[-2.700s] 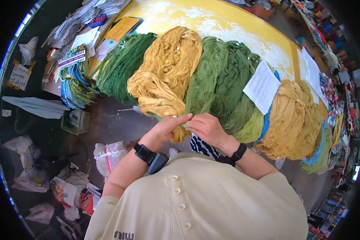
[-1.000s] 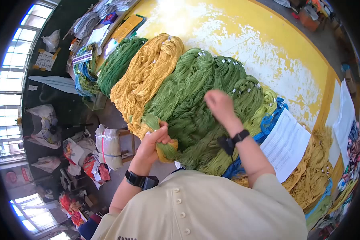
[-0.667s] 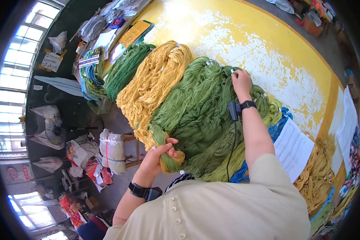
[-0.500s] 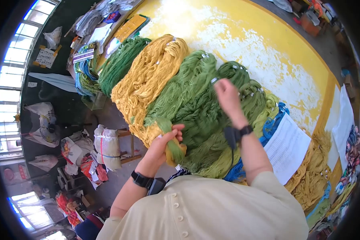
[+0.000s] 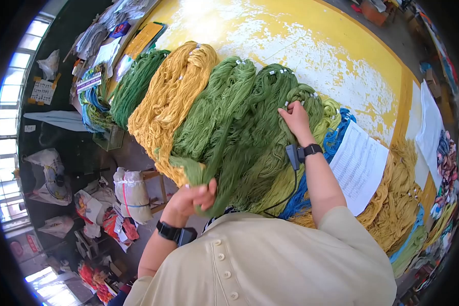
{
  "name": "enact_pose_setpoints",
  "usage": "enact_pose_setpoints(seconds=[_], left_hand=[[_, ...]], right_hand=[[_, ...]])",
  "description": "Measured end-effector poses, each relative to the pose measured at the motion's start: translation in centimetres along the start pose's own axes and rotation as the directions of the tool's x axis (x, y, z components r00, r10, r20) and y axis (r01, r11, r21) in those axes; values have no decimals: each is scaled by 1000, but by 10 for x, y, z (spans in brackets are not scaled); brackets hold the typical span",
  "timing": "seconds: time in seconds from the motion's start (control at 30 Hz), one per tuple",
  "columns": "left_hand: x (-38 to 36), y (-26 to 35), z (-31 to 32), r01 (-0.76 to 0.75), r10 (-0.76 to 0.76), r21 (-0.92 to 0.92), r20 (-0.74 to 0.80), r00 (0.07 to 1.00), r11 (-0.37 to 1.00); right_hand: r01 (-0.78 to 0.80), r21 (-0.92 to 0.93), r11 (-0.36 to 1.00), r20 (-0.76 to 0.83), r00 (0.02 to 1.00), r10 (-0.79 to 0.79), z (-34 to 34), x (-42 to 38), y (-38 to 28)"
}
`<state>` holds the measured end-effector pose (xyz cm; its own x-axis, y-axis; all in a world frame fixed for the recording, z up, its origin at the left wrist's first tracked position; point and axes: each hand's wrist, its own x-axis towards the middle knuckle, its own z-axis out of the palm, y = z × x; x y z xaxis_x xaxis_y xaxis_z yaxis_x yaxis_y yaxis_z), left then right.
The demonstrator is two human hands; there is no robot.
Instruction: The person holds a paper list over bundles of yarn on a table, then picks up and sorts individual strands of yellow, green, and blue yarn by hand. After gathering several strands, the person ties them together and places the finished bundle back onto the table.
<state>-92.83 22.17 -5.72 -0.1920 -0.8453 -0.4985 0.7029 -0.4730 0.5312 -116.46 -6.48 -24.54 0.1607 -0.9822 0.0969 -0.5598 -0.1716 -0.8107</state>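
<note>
Skeins of yarn lie side by side over the table's near edge: dark green, golden yellow (image 5: 171, 86), mid green (image 5: 214, 109), darker green (image 5: 262, 109), lime and blue. My left hand (image 5: 191, 200) is closed round the lower ends of green yarn (image 5: 217, 176), in front of the yellow skein's bottom. Farther right, my right hand (image 5: 296, 120) pinches the upper part of an olive-green skein (image 5: 303, 94), near its white tags. Both wrists wear black bands with small devices.
A printed sheet (image 5: 359, 163) lies right of the blue yarn (image 5: 340, 133), beside more golden yarn (image 5: 398, 204). Papers (image 5: 107, 56) are stacked at the upper left. Below them stand a green basket (image 5: 109, 138) and a wrapped white bundle (image 5: 131, 195).
My right hand has moved right and slightly down, from the darker green skein to the olive one. My left hand has moved down and left, with green strands now stretching rightward from it.
</note>
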Motion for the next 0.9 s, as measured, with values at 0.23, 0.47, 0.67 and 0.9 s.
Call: enact_pose_setpoints(seconds=[0.23, 0.47, 0.67, 0.9], left_hand=[[43, 1, 20, -11, 17, 123, -42, 999, 992], [111, -35, 17, 136, -67, 281, -240, 968, 950], [85, -17, 22, 94, -67, 293, -101, 993, 951], [81, -28, 0, 209, -210, 451, -48, 976, 868]], right_hand=[[-338, 390, 857, 303, 926, 227, -48, -47, -56], [-98, 330, 939, 579, 807, -119, -69, -138, -121], [-266, 278, 923, 442, 889, 123, -73, -103, -64], [-140, 42, 989, 246, 961, 126, 64, -100, -37]])
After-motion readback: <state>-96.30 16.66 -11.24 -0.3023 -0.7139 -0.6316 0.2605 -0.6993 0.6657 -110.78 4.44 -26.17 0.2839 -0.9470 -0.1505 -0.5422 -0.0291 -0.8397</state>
